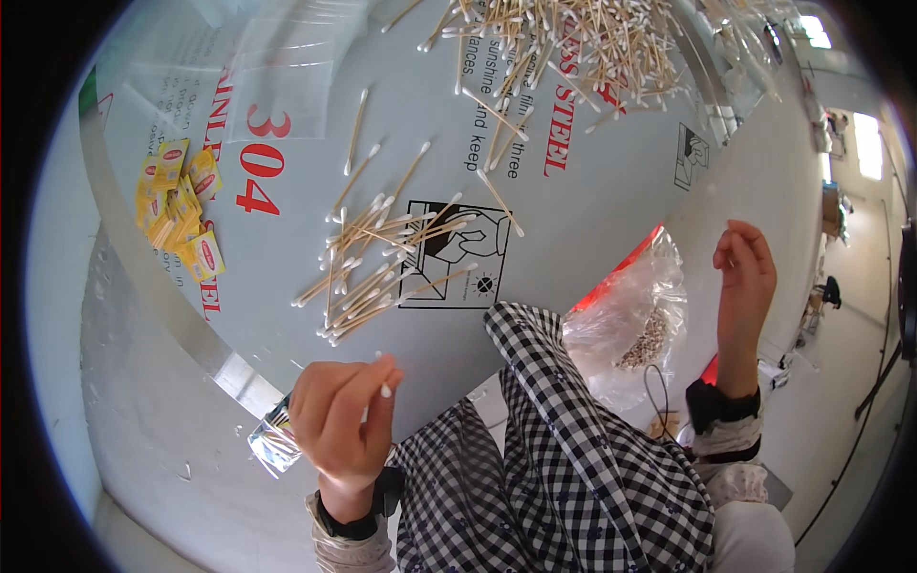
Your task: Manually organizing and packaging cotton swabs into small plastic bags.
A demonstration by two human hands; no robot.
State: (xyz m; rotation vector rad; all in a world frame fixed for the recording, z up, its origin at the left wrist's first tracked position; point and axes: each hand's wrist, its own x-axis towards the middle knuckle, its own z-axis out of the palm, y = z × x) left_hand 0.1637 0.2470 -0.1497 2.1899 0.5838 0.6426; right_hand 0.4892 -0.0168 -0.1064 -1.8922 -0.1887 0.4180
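Note:
My left hand (pixel 342 420) is closed in a pinch near the table's front edge. Between its thumb and forefinger is a cotton swab (pixel 386 390), of which only white tips show. Beside that hand is a shiny clear packet (pixel 275 439) with swabs in it; I cannot tell whether the fingers touch it. My right hand (pixel 745 277) is raised off to the right, its fingers bent together with nothing visible in them. A loose group of wooden-stemmed cotton swabs (pixel 368 277) lies on the grey tabletop (pixel 315 353) ahead of the left hand.
A large heap of swabs (pixel 611 48) covers the far side. Small yellow packets (pixel 181 210) are piled at the left, near a clear plastic sheet (pixel 296 67). A clear bag (pixel 635 325) with small bits inside hangs by the table's right edge. Checked cloth (pixel 573 449) covers my lap.

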